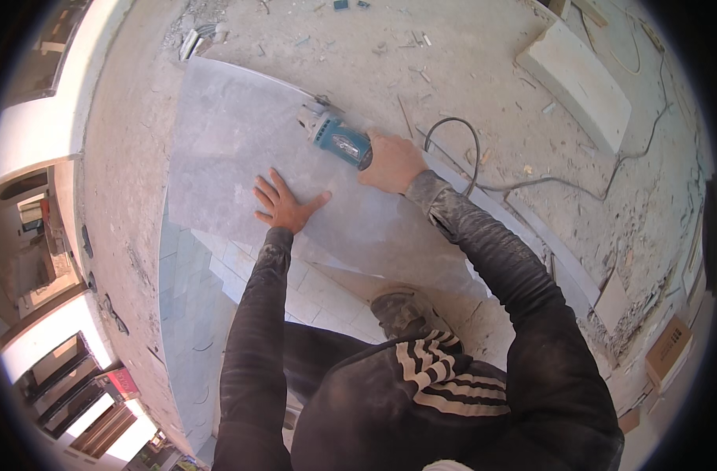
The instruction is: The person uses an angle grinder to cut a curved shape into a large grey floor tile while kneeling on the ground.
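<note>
A large grey slab (225, 118), like a tile, lies across the ground before me. My left hand (286, 206) presses flat on its surface, fingers spread. In my right hand (396, 162) is a teal angle grinder (341, 143), gripped by its rear body. The grinder's pale metal head points left, close to the slab's far edge. Its disc shows only as a thin edge by that far side. Whether the disc is spinning, I cannot tell. A black cord (478, 145) loops out behind my right hand and runs off to the right.
A pale thick block (578, 82) lies at the far right, with the cord passing near it. Narrow slab strips (551, 239) and rubble lie right of my arm. Light paving tiles (182, 314) are at the left. A cardboard box (669, 353) stands at the right edge. My shoe (402, 312) is beside the slab.
</note>
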`<state>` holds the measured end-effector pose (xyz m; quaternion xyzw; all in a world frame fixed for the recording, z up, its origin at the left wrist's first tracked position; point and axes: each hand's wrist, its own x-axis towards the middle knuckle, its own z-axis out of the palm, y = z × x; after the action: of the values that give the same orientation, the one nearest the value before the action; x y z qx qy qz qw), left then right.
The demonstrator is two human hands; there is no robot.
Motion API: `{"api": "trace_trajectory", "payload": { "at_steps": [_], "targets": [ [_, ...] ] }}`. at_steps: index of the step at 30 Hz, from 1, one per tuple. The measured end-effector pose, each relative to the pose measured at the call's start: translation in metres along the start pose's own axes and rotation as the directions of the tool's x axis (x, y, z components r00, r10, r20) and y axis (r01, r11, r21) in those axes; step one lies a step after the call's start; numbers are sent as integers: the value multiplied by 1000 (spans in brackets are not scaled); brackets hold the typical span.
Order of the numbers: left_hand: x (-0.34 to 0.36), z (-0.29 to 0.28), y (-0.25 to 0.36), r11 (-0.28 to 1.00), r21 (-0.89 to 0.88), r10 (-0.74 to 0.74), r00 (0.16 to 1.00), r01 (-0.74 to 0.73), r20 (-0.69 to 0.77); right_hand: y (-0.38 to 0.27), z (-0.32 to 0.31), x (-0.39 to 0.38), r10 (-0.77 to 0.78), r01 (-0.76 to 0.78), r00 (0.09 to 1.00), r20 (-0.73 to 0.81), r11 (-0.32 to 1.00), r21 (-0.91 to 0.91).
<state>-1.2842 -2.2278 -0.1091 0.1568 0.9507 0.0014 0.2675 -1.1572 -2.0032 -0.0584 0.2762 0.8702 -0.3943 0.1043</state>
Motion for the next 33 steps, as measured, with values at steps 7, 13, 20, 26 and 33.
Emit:
{"api": "trace_trajectory", "payload": {
  "at_steps": [7, 13, 20, 26, 33],
  "targets": [
    [-1, 4, 1, 1000, 21, -1, 1000, 1, 4, 4, 0, -6, -16, 16, 999, -36, 1000, 18],
    [-4, 5, 2, 1000, 14, 5, 1000, -5, -4, 10, 0, -8, -13, 13, 1000, -12, 1000, 21],
    [-6, 4, 4, 1000, 6, 9, 1000, -9, 5, 15, -2, -16, -35, 36, 999, -25, 999, 25],
    [-7, 5, 4, 1000, 0, 16, 1000, -16, -2, 15, -5, -23, -6, 6, 1000, -9, 1000, 21],
    [-8, 8, 4, 1000, 1, 14, 1000, -13, -8, 18, -7, -30, -4, 4, 1000, -17, 1000, 31]
  ]
}}
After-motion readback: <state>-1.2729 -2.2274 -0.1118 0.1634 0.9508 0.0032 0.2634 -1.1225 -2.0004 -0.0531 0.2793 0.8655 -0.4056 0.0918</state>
